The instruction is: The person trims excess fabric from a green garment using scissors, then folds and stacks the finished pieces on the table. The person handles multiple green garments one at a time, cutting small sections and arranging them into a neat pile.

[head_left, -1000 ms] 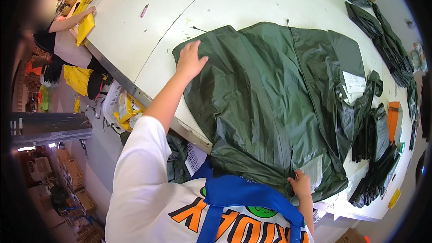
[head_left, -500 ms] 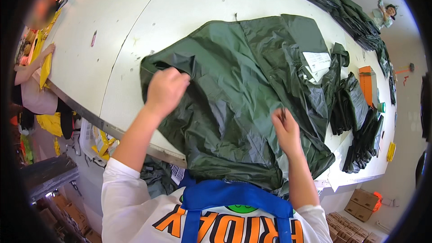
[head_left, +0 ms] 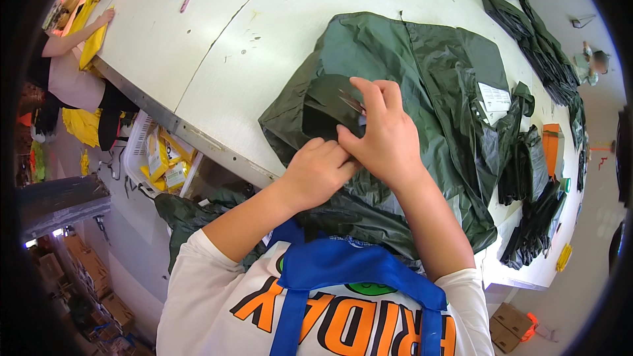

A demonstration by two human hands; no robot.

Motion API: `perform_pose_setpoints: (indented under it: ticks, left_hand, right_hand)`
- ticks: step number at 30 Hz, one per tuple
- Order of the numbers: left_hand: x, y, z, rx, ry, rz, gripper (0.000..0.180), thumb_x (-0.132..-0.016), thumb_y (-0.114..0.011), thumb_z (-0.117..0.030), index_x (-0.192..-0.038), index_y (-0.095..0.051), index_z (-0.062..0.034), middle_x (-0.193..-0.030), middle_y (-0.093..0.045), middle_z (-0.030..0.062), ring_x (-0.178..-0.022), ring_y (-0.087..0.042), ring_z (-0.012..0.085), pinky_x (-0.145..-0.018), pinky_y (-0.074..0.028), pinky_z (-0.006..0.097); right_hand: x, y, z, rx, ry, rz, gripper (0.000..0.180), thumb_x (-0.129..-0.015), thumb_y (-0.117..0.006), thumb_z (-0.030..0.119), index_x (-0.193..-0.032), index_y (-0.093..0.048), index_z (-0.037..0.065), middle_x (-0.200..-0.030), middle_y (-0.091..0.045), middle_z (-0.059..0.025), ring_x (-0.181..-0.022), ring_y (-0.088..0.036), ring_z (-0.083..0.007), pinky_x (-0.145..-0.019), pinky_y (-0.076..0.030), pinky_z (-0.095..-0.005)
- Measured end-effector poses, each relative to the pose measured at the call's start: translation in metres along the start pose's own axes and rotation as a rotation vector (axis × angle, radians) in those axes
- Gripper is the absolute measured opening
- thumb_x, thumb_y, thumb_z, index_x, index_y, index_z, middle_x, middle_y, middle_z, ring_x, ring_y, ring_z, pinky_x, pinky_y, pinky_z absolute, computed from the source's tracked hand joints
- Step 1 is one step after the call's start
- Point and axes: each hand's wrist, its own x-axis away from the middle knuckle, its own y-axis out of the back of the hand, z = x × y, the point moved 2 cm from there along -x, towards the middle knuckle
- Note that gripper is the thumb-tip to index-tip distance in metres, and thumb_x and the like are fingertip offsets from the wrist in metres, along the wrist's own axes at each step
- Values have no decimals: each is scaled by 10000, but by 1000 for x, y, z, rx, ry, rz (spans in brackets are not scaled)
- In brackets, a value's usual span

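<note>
A dark green rain garment [head_left: 448, 86] of thin, shiny fabric lies spread over the near part of the white table [head_left: 264, 46]. My left hand [head_left: 320, 175] is closed on the fabric at the near edge of a dark sleeve-like opening [head_left: 320, 122]. Beside it, my right hand [head_left: 390, 135] holds small pointed metal thread snips [head_left: 352, 101], their tips over the raised flap of the opening. The right thumb nearly meets the left fingers. White paper labels [head_left: 494, 100] rest on the garment's right part.
Folded dark green garments [head_left: 527, 39] line the far right edge, with more bundles [head_left: 527, 211] and an orange box [head_left: 552, 148] nearer. A bin [head_left: 142, 145] of yellow packets stands below the table's left edge. At far left, a person's hand [head_left: 104, 18] touches yellow fabric.
My hands have come together at the opening, the right moving left across the garment with the snips now showing. The left hand has moved down and right; the view has turned too.
</note>
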Motion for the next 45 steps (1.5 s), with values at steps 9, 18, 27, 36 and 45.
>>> perform_pose_setpoints:
  ticks: [9, 18, 27, 36, 45]
  left_hand:
    - [25, 34, -11, -36, 81, -202, 274, -646, -689, -16, -916, -687, -62, -763, -523, 29, -694, -537, 220, -646, -408, 342]
    - [-2, 52, -24, 306, 245, -89, 405, -750, -680, -51, -1148, -610, -38, -1013, -598, 135, -940, -586, 299, -868, -459, 378]
    - [-70, 25, 10, 1115, 365, 295, 361, -832, -642, -36, -1174, -523, -32, -1015, -556, -7, -909, -506, 60, -833, -425, 223]
    - [-69, 28, -10, 1143, 499, 257, 329, -815, -655, -7, -1104, -502, -47, -979, -538, -8, -877, -507, 45, -772, -418, 205]
    - [-67, 24, -9, 1111, 432, 230, 334, -815, -662, -22, -1104, -496, -47, -1002, -526, -2, -919, -499, 55, -800, -411, 214]
  right_hand:
    - [35, 28, -37, -1064, -582, -205, 77, -894, -592, 98, -929, -592, 30, -653, -460, 80, -507, -366, -14, -438, -252, -204]
    - [80, 26, -26, -1049, -553, -164, 94, -884, -638, 94, -942, -599, 32, -670, -464, 89, -556, -366, 2, -483, -254, -185]
    - [99, 49, -32, -1054, -397, 54, 185, -903, -598, 99, -1045, -581, -18, -854, -573, 29, -760, -478, -32, -689, -384, -198]
    - [91, 106, -6, 148, 121, -258, 272, -697, -755, 74, -936, -636, 22, -829, -635, -99, -702, -596, -253, -609, -472, -334]
    - [86, 105, -8, 139, 187, -234, 209, -697, -752, 55, -886, -668, 26, -783, -641, -88, -656, -587, -219, -582, -454, -316]
